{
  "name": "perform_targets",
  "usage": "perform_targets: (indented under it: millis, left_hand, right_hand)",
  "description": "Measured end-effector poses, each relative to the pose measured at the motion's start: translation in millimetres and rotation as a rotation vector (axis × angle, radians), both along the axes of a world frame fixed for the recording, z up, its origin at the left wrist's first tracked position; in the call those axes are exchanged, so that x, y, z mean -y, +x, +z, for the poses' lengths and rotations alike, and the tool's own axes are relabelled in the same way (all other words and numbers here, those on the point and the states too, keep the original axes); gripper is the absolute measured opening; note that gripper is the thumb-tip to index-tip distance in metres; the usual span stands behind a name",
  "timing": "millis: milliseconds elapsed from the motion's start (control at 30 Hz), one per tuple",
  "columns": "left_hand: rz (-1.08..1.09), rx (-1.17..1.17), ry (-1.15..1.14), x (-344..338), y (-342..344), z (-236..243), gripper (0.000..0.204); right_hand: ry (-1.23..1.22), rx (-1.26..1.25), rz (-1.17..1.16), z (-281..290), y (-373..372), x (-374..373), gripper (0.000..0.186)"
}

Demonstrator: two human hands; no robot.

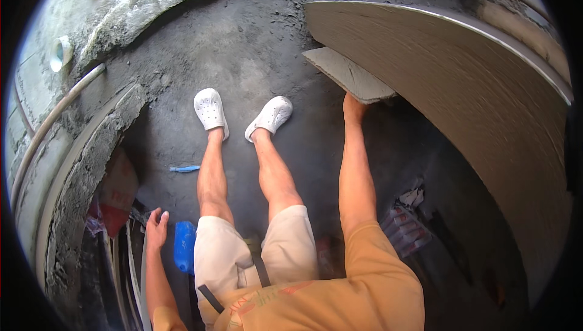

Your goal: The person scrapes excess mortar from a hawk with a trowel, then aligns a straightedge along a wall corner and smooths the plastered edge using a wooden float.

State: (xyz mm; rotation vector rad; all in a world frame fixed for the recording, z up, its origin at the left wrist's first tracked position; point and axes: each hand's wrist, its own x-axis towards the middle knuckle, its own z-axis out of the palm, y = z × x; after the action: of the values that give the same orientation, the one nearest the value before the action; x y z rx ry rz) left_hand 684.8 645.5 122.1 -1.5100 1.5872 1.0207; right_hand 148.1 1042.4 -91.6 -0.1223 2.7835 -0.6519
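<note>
My right arm reaches forward, and my right hand [353,110] is closed on the near edge of a flat grey slab piece [349,75] with a rough surface. The fingers are partly hidden beneath it. The piece lies close against the lower edge of a large brown-grey panel [437,64], whose back shows fine ridges; whether the two touch I cannot tell. Low at my left side hangs my left hand [156,228], its fingers loosely apart and nothing in them. It is nearest to a blue plastic container [184,247] and a red and white bag [119,194].
A rough cement ledge [91,161] curves along the left, with a pipe [57,112] beyond it. On the dark floor lies a thin blue object [184,168]. Plastic-wrapped bottles [405,231] sit behind my right arm. Long strips [130,270] stand by my left forearm.
</note>
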Motion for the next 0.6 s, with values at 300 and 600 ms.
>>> perform_targets:
  millis: [300,600]
  left_hand:
    - [0.07,0.168,0.009,-4.7,41.2,-53.1,0.057]
    - [0.044,0.02,-0.007,3.9,31.7,-64.9,0.057]
  right_hand:
    - [-0.467,-0.131,-0.219,-143.7,-22.5,1.2,0.052]
    - [-0.535,-0.061,-0.583,-109.4,-98.6,-72.7,0.055]
